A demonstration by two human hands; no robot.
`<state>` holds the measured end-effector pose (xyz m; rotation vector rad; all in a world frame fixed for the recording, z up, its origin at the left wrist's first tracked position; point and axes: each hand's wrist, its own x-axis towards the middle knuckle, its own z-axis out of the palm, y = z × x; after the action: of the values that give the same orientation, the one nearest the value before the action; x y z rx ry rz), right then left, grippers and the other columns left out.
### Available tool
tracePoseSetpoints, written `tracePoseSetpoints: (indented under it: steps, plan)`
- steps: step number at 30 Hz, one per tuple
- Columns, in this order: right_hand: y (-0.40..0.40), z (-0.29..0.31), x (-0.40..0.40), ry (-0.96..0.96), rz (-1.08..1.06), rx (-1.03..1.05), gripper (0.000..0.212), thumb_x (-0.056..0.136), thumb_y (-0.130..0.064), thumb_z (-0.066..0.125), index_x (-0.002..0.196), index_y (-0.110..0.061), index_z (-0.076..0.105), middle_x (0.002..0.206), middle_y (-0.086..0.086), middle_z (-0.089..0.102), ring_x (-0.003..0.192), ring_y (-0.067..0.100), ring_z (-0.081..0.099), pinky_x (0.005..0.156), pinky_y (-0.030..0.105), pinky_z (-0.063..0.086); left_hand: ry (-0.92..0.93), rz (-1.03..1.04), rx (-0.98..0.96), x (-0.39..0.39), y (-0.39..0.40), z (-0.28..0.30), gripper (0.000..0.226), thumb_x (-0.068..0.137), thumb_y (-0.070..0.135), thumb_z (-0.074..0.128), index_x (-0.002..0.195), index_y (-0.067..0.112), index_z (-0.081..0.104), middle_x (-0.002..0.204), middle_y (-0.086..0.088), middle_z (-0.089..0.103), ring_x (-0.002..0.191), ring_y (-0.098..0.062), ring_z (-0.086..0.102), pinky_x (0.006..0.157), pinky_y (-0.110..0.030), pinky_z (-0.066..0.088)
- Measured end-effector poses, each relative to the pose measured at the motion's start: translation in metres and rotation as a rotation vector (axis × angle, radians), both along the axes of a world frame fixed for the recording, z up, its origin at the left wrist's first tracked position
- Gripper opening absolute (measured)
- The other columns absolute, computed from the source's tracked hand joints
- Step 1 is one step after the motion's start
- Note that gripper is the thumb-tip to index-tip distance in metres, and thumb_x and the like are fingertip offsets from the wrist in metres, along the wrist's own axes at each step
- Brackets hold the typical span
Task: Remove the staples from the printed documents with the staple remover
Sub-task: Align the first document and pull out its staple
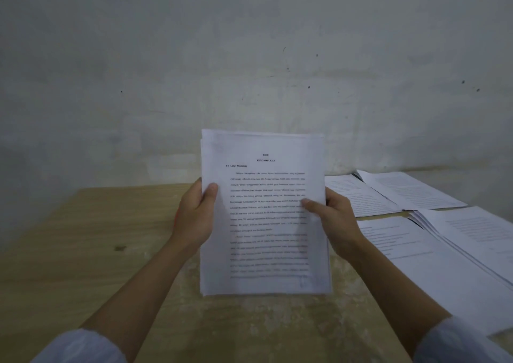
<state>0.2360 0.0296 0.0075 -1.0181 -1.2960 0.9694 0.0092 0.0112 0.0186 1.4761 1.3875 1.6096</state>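
Here, held document: a printed stack (263,212) upright at frame centre, above the wooden table (83,237).
Left hand (195,215): grips the stack's left edge, thumb on front.
Right hand (333,218): grips the right edge likewise.
Writing: heading "BAB I", "PENDAHULUAN"; body text blurred.
Other documents (416,224): flat, right of frame.

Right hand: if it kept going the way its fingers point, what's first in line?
The right hand already grips the held document; its thumb points leftward across the page, so probably the left hand next, though depth is unclear.
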Motion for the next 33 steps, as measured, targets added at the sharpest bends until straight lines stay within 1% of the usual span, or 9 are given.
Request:
tracePoseSetpoints:
  steps: [4,6,12,15,18,20,24,28,33]
  plan:
    - [-0.006,-0.002,0.011,0.009,0.128,-0.124,0.03,0.083,0.004,0.058,0.108,-0.012,0.064,0.103,0.006,0.07,0.086,0.025,0.068,0.068,0.03,0.056,-0.106,-0.069,-0.139,-0.008,-0.003,-0.002,0.015,0.096,0.011,0.045,0.1,0.014,0.059,0.096,-0.001,0.065,0.083,-0.016,0.061,0.069,-0.029,0.047]
    - [-0.01,-0.014,0.012,0.018,0.165,-0.175,0.034,0.081,0.007,0.057,0.112,-0.008,0.062,0.107,0.012,0.069,0.09,0.032,0.067,0.074,0.039,0.056,-0.129,-0.089,-0.195,-0.011,-0.006,-0.007,0.012,0.094,0.012,0.049,0.098,0.012,0.06,0.09,0.0,0.065,0.078,-0.017,0.061,0.064,-0.029,0.048]
    - [-0.019,-0.047,0.014,-0.153,0.204,-0.259,0.026,0.083,-0.002,0.062,0.107,-0.013,0.063,0.112,0.007,0.068,0.099,0.03,0.065,0.092,0.053,0.05,-0.187,-0.125,-0.213,-0.008,-0.012,-0.023,0.014,0.093,0.017,0.053,0.101,0.013,0.064,0.101,-0.005,0.069,0.094,-0.022,0.066,0.082,-0.038,0.053]
    - [-0.018,-0.038,0.008,-0.28,0.095,-0.234,0.051,0.081,-0.003,0.064,0.126,-0.016,0.044,0.129,0.004,0.054,0.113,0.026,0.055,0.098,0.05,0.046,-0.191,-0.158,-0.181,-0.001,-0.017,-0.027,0.014,0.094,0.015,0.05,0.1,0.02,0.062,0.09,0.009,0.068,0.08,-0.008,0.066,0.066,-0.024,0.052]
    - [-0.015,-0.018,-0.009,-0.487,-0.243,-0.015,0.08,0.078,-0.003,0.061,0.144,-0.016,0.017,0.146,0.006,0.028,0.133,0.027,0.031,0.107,0.047,0.032,-0.155,-0.167,-0.135,0.007,-0.019,-0.029,0.017,0.094,0.016,0.051,0.089,0.029,0.06,0.082,0.016,0.068,0.071,-0.001,0.067,0.061,-0.019,0.053]
    - [-0.014,-0.005,-0.022,-0.726,-0.381,0.259,0.076,0.076,-0.01,0.052,0.145,-0.013,0.021,0.149,0.007,0.026,0.138,0.025,0.022,0.111,0.049,0.02,-0.117,-0.183,-0.127,0.012,-0.02,-0.029,0.015,0.094,0.018,0.052,0.092,0.029,0.061,0.084,0.015,0.069,0.072,-0.001,0.068,0.062,-0.018,0.054]
    - [-0.012,0.014,-0.051,-1.076,-0.139,0.543,0.06,0.085,-0.024,0.035,0.144,-0.02,0.028,0.146,0.001,0.036,0.14,0.019,0.022,0.112,0.055,-0.001,-0.087,-0.224,-0.119,0.019,-0.022,-0.028,0.012,0.092,0.024,0.053,0.101,0.026,0.061,0.095,0.004,0.071,0.081,-0.012,0.07,0.071,-0.029,0.057]
    - [-0.011,0.023,-0.069,-1.142,0.002,0.518,0.041,0.098,-0.02,0.033,0.139,-0.021,0.037,0.135,0.0,0.046,0.129,0.022,0.038,0.111,0.059,0.004,-0.09,-0.246,-0.091,0.017,-0.023,-0.025,0.012,0.091,0.023,0.055,0.1,0.029,0.06,0.096,0.005,0.07,0.081,-0.009,0.069,0.066,-0.022,0.057]
    - [-0.012,0.022,-0.071,-1.108,0.023,0.496,0.039,0.098,-0.017,0.035,0.136,-0.021,0.04,0.132,-0.001,0.048,0.123,0.023,0.043,0.112,0.056,0.012,-0.078,-0.257,-0.079,0.017,-0.024,-0.018,0.015,0.092,0.02,0.054,0.105,0.023,0.06,0.091,0.006,0.068,0.072,-0.002,0.067,0.059,-0.015,0.053]
